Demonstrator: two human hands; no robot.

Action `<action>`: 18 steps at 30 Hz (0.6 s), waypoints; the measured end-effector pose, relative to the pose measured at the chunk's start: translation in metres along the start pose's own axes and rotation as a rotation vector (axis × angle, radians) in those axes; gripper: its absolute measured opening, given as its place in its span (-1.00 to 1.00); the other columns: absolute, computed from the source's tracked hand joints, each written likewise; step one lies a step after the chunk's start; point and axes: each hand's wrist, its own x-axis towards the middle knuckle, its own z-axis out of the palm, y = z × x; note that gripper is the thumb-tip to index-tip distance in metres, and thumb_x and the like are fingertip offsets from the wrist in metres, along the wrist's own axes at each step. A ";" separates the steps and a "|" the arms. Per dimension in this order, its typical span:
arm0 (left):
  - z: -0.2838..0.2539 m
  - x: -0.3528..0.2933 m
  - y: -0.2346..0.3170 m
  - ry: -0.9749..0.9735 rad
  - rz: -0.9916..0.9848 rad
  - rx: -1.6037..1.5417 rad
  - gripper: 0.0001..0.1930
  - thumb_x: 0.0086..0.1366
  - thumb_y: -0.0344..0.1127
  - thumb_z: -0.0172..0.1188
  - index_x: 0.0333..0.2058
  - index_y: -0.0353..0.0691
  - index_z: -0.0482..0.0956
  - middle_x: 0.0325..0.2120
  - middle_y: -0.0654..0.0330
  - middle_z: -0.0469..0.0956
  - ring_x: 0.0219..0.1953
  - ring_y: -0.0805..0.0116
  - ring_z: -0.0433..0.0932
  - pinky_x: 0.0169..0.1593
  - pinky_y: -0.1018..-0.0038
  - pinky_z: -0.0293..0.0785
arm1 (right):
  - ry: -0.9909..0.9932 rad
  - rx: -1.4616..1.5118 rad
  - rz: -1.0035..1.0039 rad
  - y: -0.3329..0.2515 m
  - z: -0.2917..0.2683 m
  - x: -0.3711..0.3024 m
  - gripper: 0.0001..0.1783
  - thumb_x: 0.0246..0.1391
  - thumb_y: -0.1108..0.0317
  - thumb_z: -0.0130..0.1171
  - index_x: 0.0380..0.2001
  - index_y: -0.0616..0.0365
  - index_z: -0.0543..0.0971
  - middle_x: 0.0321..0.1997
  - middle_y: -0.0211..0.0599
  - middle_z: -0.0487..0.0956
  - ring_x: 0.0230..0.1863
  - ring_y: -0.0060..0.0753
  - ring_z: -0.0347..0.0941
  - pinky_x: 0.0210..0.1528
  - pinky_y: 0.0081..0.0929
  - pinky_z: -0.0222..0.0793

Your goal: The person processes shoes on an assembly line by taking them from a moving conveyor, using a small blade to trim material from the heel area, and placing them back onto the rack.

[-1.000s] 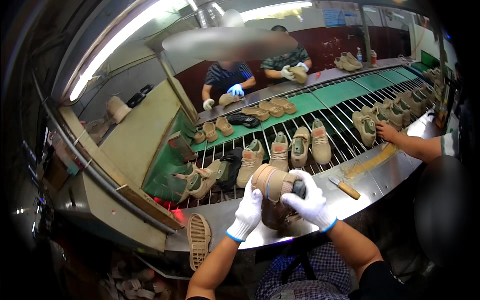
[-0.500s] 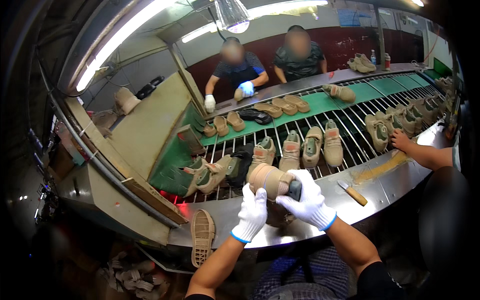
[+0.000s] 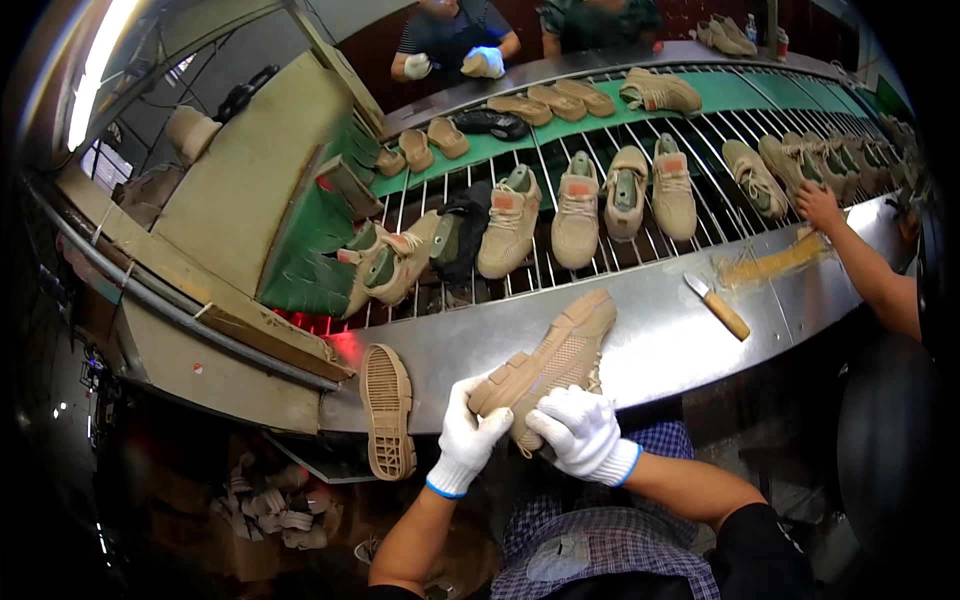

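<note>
Beige shoe slants, left hand gripping its near end, right hand curled.

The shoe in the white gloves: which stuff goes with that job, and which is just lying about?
In the job now:
- shoe
- left hand and right hand, gripping it

Lying about, untouched:
- loose sole, perhaps a shoe part for this work
- knife, perhaps a tool for it
- far bottle, probably unrelated

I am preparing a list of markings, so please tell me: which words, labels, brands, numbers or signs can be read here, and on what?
No text can be read.
Held shoe: no readable marking.
Orange tongue patch of a racked shoe: any marking too small.
Bottle at the back: too small and blurred.
</note>
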 end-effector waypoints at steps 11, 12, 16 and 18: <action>-0.007 0.066 0.031 -0.270 0.135 1.056 -0.47 0.45 0.04 0.20 0.23 -0.17 0.56 0.03 -0.05 0.68 0.10 -0.08 0.65 0.18 0.16 0.57 | -0.328 0.164 0.150 0.019 -0.031 0.036 -0.40 -0.19 0.23 0.57 -0.02 0.14 0.62 0.09 -0.13 0.62 0.02 -0.02 0.62 0.03 -0.10 0.56; -0.001 0.076 0.034 -0.332 0.112 1.096 -0.47 0.47 0.07 0.16 0.23 -0.16 0.56 0.02 -0.06 0.69 0.10 -0.08 0.65 0.16 0.15 0.57 | -0.337 0.018 0.139 0.035 -0.044 0.052 -0.29 -0.23 0.20 0.59 0.05 0.16 0.59 0.16 -0.08 0.59 0.12 0.07 0.58 0.12 -0.02 0.52; 0.030 0.107 0.044 -0.451 0.075 1.212 -0.48 0.50 0.16 0.07 0.11 -0.15 0.60 -0.04 -0.09 0.70 -0.01 -0.17 0.68 0.07 0.06 0.59 | -0.636 -0.070 0.101 0.100 -0.074 0.095 0.05 -0.39 0.12 0.64 0.25 0.20 0.43 0.19 -0.01 0.49 0.23 0.12 0.41 0.28 0.02 0.31; 0.028 0.113 0.031 -0.429 0.199 1.218 -0.49 0.49 0.18 0.07 0.04 -0.15 0.62 -0.07 -0.09 0.71 -0.03 -0.17 0.68 0.04 0.04 0.60 | -0.627 -0.161 -0.020 0.114 -0.068 0.099 -0.15 -0.25 0.26 0.51 0.21 0.16 0.46 0.08 -0.09 0.54 0.12 0.03 0.48 0.21 -0.07 0.36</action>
